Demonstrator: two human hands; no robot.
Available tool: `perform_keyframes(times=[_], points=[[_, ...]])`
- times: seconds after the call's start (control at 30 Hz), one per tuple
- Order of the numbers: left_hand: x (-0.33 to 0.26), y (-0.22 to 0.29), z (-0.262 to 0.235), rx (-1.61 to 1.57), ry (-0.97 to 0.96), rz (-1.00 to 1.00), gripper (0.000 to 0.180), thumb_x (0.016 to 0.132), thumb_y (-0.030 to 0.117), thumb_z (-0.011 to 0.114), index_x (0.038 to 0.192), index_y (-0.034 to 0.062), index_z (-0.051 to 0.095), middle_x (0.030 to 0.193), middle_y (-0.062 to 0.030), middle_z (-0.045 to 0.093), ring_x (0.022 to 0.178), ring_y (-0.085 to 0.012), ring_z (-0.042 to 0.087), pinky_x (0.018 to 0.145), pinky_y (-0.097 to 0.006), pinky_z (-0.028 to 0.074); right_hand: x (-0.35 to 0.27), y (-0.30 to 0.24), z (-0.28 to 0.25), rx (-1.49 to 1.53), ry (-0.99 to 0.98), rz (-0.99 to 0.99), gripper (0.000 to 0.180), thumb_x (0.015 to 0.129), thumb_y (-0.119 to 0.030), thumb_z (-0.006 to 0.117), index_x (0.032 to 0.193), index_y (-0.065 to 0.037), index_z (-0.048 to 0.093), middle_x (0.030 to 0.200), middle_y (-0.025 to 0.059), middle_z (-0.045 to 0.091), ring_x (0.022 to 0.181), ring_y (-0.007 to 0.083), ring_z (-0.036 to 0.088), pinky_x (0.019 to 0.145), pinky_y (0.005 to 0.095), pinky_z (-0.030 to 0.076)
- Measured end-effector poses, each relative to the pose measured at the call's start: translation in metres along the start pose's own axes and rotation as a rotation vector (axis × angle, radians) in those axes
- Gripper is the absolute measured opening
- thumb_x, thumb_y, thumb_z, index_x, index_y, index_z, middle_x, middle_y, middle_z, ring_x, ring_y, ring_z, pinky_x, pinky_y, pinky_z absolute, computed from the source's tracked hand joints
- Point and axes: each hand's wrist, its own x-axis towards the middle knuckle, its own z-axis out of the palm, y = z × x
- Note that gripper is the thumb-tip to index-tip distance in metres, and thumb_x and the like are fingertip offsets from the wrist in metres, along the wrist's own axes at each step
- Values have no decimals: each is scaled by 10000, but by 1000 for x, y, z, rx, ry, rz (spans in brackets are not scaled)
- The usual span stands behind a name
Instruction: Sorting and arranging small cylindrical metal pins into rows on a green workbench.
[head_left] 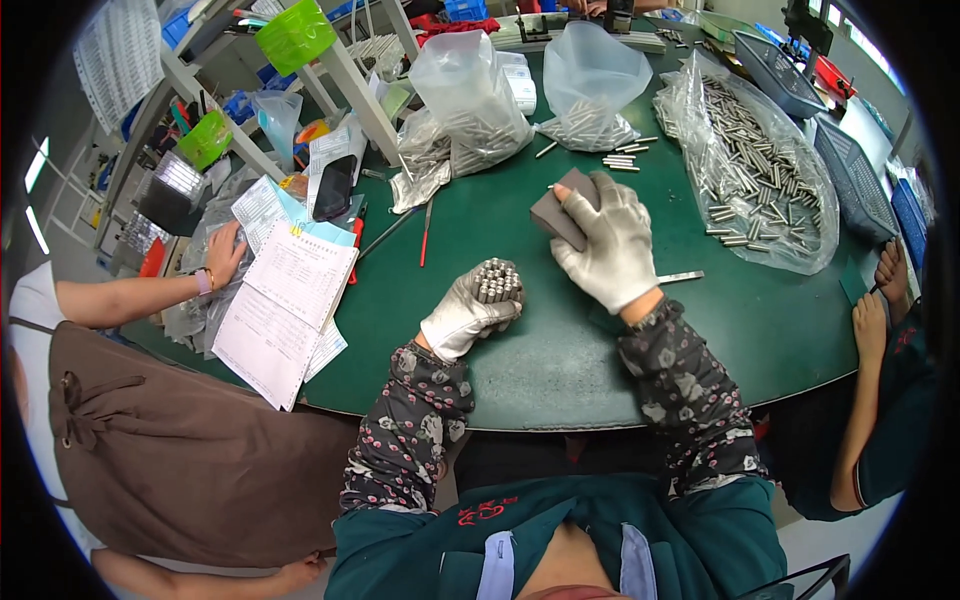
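Note:
My left hand (pixel 462 318), in a white glove, is closed around a bundle of short metal pins (pixel 497 281), their round ends facing up. My right hand (pixel 612 245), also gloved, grips a grey-brown block (pixel 566 210) that looks like a sanding sponge. The block is held above the green table, up and to the right of the pins and apart from them. A flat metal strip (pixel 682 277) lies beside my right wrist. Several loose pins (pixel 622 160) rest on the table beyond the block.
An open plastic bag of pins (pixel 755 170) spreads at the right. Two more bags, one cloudy (pixel 470 105) and one upright (pixel 592 90), stand at the back. Papers (pixel 283 300), a phone (pixel 334 188) and a red-handled tool (pixel 426 235) lie left. People stand on both sides.

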Motion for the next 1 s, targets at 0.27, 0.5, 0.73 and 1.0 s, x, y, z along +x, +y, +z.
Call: perform_keyframes(times=[0.27, 0.5, 0.73, 1.0], points=[[1, 4, 6, 96, 11, 16, 278, 687, -6, 625, 928, 81, 518, 705, 16, 545, 499, -51, 450, 390, -164, 316, -1, 5, -1, 20, 11, -7, 483, 670, -304, 576, 1118, -121, 568, 1188, 265, 444, 1060, 375, 460, 916, 452, 341], [2, 3, 11, 106, 45, -24, 267, 709, 14, 627, 953, 68, 532, 668, 22, 526, 500, -45, 447, 403, -172, 329, -1, -2, -3, 25, -58, -65, 478, 652, -297, 578, 1084, -93, 589, 1170, 276, 449, 1032, 390, 468, 896, 448, 344], [4, -1, 5, 87, 63, 29, 233, 711, 7, 639, 915, 72, 547, 649, 28, 514, 491, -54, 451, 390, -171, 327, -3, -5, 4, -93, 9, -182, 454, 659, -270, 578, 1081, -105, 588, 1169, 264, 450, 992, 373, 499, 850, 439, 382], [3, 1, 0, -95, 8, 12, 247, 706, -2, 637, 916, 77, 535, 757, -3, 547, 529, -59, 474, 402, -165, 356, -2, 0, 10, -119, 45, -90, 481, 639, -260, 620, 1100, -127, 578, 1155, 245, 465, 1011, 352, 484, 862, 429, 385]])
